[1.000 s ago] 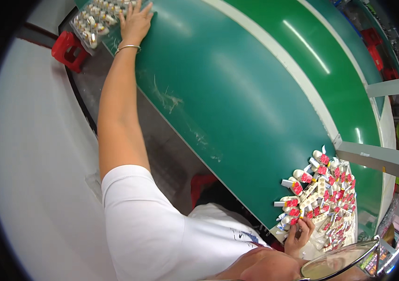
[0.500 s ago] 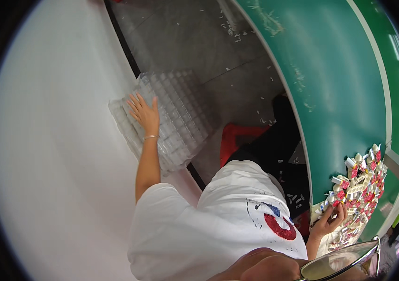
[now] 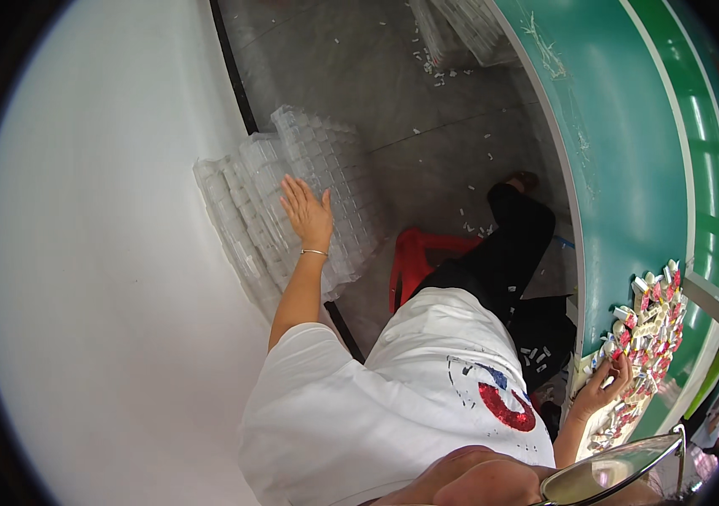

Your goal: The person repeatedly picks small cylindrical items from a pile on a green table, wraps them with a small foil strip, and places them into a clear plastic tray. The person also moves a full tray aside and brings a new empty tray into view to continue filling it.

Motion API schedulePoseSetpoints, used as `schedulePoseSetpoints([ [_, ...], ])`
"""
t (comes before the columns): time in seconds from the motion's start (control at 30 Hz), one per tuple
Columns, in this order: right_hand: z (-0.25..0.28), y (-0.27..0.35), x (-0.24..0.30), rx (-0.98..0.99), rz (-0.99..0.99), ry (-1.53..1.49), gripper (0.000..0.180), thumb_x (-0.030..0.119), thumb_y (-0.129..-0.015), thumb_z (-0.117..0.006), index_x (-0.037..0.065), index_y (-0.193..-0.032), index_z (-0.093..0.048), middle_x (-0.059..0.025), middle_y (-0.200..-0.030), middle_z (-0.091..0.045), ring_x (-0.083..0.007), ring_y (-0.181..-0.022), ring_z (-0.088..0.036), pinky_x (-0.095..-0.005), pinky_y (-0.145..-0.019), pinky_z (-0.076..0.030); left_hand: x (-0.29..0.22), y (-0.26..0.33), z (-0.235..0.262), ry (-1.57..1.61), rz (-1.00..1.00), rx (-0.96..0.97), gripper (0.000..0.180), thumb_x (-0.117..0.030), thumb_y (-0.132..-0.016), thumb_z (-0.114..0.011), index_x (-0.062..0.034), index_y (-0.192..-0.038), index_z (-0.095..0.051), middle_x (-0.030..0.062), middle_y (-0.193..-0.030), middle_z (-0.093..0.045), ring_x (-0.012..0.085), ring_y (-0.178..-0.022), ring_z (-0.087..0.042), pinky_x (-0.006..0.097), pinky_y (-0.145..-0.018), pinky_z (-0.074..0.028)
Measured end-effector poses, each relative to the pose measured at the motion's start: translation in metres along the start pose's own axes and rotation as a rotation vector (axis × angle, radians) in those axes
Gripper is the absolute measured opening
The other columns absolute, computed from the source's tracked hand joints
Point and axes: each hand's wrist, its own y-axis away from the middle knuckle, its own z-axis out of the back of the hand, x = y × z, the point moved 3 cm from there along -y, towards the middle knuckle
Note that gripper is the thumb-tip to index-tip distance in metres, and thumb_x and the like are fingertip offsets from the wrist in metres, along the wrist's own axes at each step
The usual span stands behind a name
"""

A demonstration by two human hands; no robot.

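Compared with half a second ago, the left hand [image 3: 309,218] is reaching a bit closer to the table side, and the right hand [image 3: 600,390] is staying by the heap. In the head view, the left hand is spreading its fingers apart, gripping nothing, right at the clear plastic trays [image 3: 325,160]; I cannot tell if it is touching them. These are standing in stacks by the white wall [image 3: 123,211]. The right hand is curling its fingers at the heap of small white-and-red pieces [image 3: 650,325]; I cannot tell if it is pinching one. The stacks are looking uneven, so a push could tip them. A bump from the right arm could spill pieces. The red plastic stool [image 3: 410,266] and a black-trousered leg [image 3: 528,223] are blocking the space before the green table [image 3: 638,152]. White scraps [image 3: 441,74] are littering the floor.
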Motion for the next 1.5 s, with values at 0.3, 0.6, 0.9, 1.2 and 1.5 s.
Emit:
schedulePoseSetpoints([
  [0.3,0.017,-0.006,0.023,-0.184,0.067,0.153,0.034,-0.001,-0.09,-0.062,-0.001,-0.124,-0.057,-0.0102,-0.112,-0.056,-0.0184,-0.087,-0.054,-0.0313,-0.074,-0.046,-0.047,-0.001,-0.014,1.011,0.482,0.173,0.063,-0.032,-0.081,-0.079,0.0035,-0.127,-0.054,0.0148,-0.111,-0.06,0.0251,-0.099,-0.059,0.034,-0.086,-0.048],
  [0.6,-0.09,-0.054,0.193,0.453,0.161,-0.574,0.018,-0.001,-0.087,-0.064,0.001,-0.105,-0.067,-0.0108,-0.102,-0.064,-0.019,-0.094,-0.061,-0.0283,-0.081,-0.049,-0.132,-0.011,0.071,1.833,0.59,0.452,0.025,-0.018,-0.085,-0.077,-0.0022,-0.102,-0.066,-0.0019,-0.088,-0.064,0.0043,-0.073,-0.054,0.021,-0.064,-0.043],
  [0.9,-0.217,-0.034,0.267,0.903,-0.077,-0.804,0.024,0.018,-0.09,-0.071,-0.002,-0.103,-0.068,-0.0049,-0.083,-0.067,-0.0092,-0.072,-0.062,-0.0241,-0.067,-0.051,-0.159,-0.005,0.182,1.926,0.272,0.336,0.022,-0.016,-0.087,-0.075,0.0012,-0.099,-0.07,-0.0003,-0.084,-0.067,0.0058,-0.071,-0.058,0.021,-0.064,-0.047],
  [1.2,-0.241,-0.051,0.234,0.717,-0.423,-1.126,0.019,0.017,-0.095,-0.061,0.001,-0.09,-0.07,-0.001,-0.075,-0.066,-0.0068,-0.066,-0.057,-0.0227,-0.065,-0.047,-0.122,-0.04,0.17,2.03,0.31,0.308,0.019,-0.016,-0.087,-0.074,-0.0001,-0.098,-0.071,-0.0003,-0.078,-0.065,0.0068,-0.065,-0.055,0.021,-0.06,-0.043],
  [1.5,-0.211,-0.084,0.27,0.595,-0.114,-0.86,0.021,0.017,-0.098,-0.055,-0.001,-0.092,-0.064,-0.0053,-0.059,-0.057,-0.01,-0.05,-0.053,-0.0285,-0.048,-0.043,0.059,-0.093,0.059,1.693,0.407,0.331,0.028,-0.029,-0.095,-0.063,-0.0029,-0.101,-0.07,-0.0049,-0.067,-0.056,0.0044,-0.054,-0.048,0.02,-0.048,-0.033],
])
